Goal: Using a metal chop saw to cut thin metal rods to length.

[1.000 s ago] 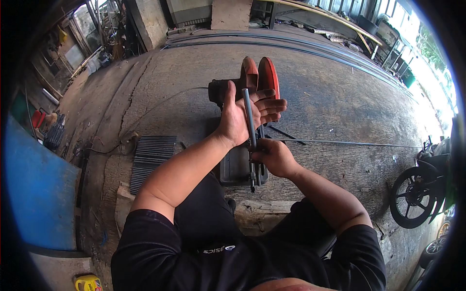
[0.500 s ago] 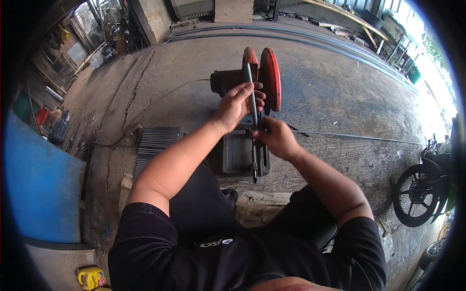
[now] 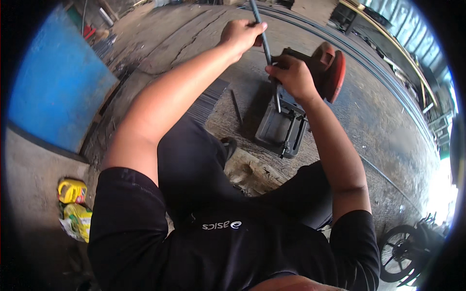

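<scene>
A slim grey metal rod (image 3: 266, 47) slants in front of me, its near end over the base of a cut-off saw. My left hand (image 3: 242, 36) grips its upper part, thumb along the rod. Lower down, my right hand (image 3: 293, 77) is closed around it with thumb and fingers. The saw's red wheel guard (image 3: 335, 77) stands just beyond my right hand. Its dark base tray (image 3: 264, 131) with a screw clamp (image 3: 290, 133) sits below my hands. To the left of the base lie a short dark rod (image 3: 236, 106) and a row of cut rods (image 3: 209, 99).
A blue panel (image 3: 58, 82) stands at the left, with yellow containers (image 3: 72, 190) on the floor below it. Long metal bars (image 3: 330, 36) lie across the concrete at the back. A motorcycle wheel (image 3: 399, 252) is at the lower right.
The view has turned left. Both hands have lifted the rod off the saw's clamp and carried it leftward, still holding it.
</scene>
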A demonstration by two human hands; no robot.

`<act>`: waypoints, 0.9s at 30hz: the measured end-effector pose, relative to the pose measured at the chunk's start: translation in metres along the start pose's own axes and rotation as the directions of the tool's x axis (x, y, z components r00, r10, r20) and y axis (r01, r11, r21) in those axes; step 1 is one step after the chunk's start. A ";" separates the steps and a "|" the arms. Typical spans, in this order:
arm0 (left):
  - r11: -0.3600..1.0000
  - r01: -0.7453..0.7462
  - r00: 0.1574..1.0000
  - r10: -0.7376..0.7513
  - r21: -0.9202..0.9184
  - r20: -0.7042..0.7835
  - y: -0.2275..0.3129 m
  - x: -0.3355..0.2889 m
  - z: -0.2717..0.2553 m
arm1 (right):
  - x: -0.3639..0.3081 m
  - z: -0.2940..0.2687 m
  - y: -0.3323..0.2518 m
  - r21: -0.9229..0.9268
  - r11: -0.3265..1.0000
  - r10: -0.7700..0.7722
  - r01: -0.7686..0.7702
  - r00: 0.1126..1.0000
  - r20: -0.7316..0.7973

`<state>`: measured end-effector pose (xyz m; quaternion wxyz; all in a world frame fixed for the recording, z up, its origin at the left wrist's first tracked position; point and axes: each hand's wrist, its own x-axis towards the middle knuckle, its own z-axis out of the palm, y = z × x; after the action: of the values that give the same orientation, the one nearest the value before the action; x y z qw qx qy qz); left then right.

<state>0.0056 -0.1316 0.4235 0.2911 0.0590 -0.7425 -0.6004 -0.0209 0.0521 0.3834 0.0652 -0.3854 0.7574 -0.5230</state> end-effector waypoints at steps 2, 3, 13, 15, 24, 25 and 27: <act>0.999 -0.032 0.997 0.033 0.021 -0.072 -0.001 0.009 -0.028 | 0.022 0.019 -0.018 -0.148 0.987 -0.060 0.060 0.998 0.006; 0.998 -0.064 0.994 0.064 0.008 -0.094 -0.003 0.015 -0.043 | 0.033 0.034 -0.024 -0.170 0.985 -0.013 0.016 1.000 0.021; 0.946 0.291 0.868 -0.323 -0.140 -0.376 -0.168 0.007 -0.233 | 0.136 0.241 0.014 -0.444 0.890 -0.006 0.102 0.977 0.212; 0.930 0.365 0.835 -0.304 0.047 -0.458 -0.216 -0.008 -0.268 | 0.140 0.290 0.032 -0.431 0.898 0.043 0.090 0.956 0.289; 0.795 0.548 0.561 -0.581 -0.261 -0.590 -0.351 -0.117 -0.330 | 0.106 0.455 0.117 -0.459 0.887 0.341 -0.051 0.743 0.575; 0.777 0.555 0.504 -0.597 -0.296 -0.623 -0.362 -0.127 -0.333 | 0.099 0.467 0.124 -0.455 0.889 0.339 -0.044 0.731 0.592; 0.721 0.647 0.434 -0.616 -0.248 -0.658 -0.381 -0.145 -0.341 | 0.088 0.490 0.135 -0.472 0.878 0.374 -0.081 0.734 0.568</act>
<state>0.1966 -0.4644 0.0554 0.3029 0.5606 -0.5087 -0.5790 0.0946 -0.3479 0.0790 0.3021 -0.4474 0.8240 -0.1722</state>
